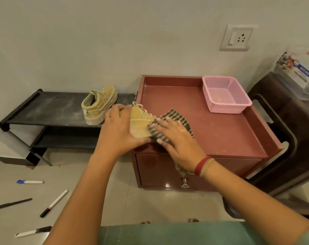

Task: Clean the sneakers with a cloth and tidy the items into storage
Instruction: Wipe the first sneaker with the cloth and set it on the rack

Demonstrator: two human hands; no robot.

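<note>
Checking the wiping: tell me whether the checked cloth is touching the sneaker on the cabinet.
Touching. The head view shows the checked cloth lying over the toe of the sneaker, under the right hand.

My left hand (120,128) hides the heel end of the tan suede sneaker (140,121), the dark checked cloth (175,114) under my right hand (175,138) covers its toe, and the clear labelled box (295,75) is cut off by the right edge.
</note>
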